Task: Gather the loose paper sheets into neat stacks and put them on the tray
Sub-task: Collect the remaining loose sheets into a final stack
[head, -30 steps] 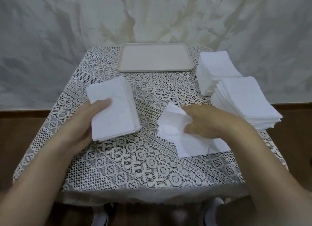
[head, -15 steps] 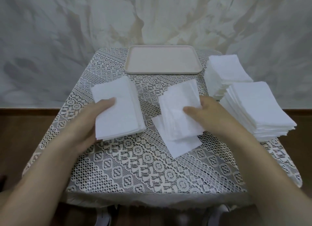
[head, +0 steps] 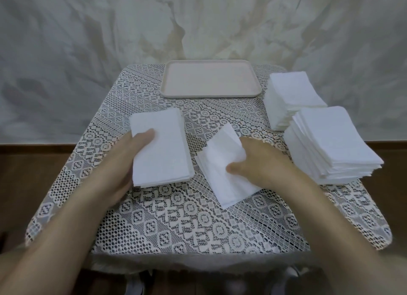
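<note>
I see my left hand (head: 125, 162) at the left edge of a small stack (head: 163, 153) of white paper sheets, thumb lying on top and the fingers hidden beneath, so it grasps that stack where it rests on the lace cloth (head: 187, 226), left of centre. My right hand (head: 262, 164) is on the loose sheets (head: 220, 155) just beside that stack, thumb curled against them and fingers over their far end, pinching a few; the upper sheets are lifted and skewed, the bottom one lies flat with a corner pointing toward me. The tray (head: 209, 80) sits at the far middle of the table, with no paper on it. 2 taller piles stand along the right edge: a far stack (head: 290, 89) beside the tray and a near stack (head: 330, 140) touching it in front, both with slightly fanned edges.
</note>
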Demonstrator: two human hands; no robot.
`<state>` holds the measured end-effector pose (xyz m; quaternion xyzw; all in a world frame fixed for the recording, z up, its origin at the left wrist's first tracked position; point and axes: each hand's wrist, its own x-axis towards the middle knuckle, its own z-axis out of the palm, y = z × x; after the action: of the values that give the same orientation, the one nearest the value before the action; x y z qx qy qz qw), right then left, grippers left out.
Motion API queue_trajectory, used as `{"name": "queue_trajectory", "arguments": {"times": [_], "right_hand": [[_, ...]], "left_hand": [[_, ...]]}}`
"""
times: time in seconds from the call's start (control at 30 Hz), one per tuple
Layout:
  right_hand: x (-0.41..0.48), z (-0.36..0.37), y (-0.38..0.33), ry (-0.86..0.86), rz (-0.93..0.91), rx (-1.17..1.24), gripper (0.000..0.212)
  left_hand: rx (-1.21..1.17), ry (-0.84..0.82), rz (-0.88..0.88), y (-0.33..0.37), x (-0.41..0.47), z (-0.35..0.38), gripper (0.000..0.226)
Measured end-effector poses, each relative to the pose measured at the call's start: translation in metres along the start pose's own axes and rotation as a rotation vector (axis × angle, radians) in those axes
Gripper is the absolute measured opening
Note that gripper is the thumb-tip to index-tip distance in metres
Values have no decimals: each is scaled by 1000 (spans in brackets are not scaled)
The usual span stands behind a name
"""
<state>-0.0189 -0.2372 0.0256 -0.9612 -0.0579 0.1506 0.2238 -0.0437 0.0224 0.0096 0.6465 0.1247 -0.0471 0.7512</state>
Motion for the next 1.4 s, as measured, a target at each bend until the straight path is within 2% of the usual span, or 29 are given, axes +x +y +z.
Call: {"name": "queue_trajectory", "arguments": {"times": [0.1, 0.27, 0.4, 0.5, 0.57, 0.6, 0.7, 0.8, 0.93, 1.0, 1.1, 1.17, 1.4], "right_hand": [[3, 0, 5, -37, -17, 178, 36], [7, -1, 18, 45, -24, 334, 30], [6, -2, 23, 66, -49, 447, 13], [2, -8, 16, 205, -132, 823, 6], [-2, -14, 8, 208, -187, 1080, 11], [-4, -15, 4, 185, -213, 1124, 12], [-6, -6, -15, 143, -256, 977, 14], [-3, 13, -31, 182, -256, 822, 22], [-3, 23, -38, 194, -286, 684, 26], [-3, 24, -35, 236, -288, 626, 24], [1, 22, -26, 351, -262, 712, 5], [2, 18, -20, 387, -262, 759, 10], [1, 14, -20, 248, -189, 936, 11]], "left_hand": [[-6, 1, 22, -1, -1, 1, 46], [-24, 35, 29, -1, -1, 2, 41], [-12, 47, 40, -2, -2, 7, 38], [9, 44, 68, -2, -2, 8, 38], [22, 35, 96, -3, -3, 11, 39], [24, 28, 108, -3, -3, 14, 40], [50, 1, 128, -6, -5, 24, 50], [44, -46, 140, -10, -7, 31, 61], [44, -88, 144, -10, -8, 34, 50], [49, -75, 132, -11, -7, 33, 52], [33, -59, 119, -12, -6, 30, 60], [29, -69, 119, -12, -7, 30, 58], [9, -86, 96, -12, -7, 30, 52]]}}
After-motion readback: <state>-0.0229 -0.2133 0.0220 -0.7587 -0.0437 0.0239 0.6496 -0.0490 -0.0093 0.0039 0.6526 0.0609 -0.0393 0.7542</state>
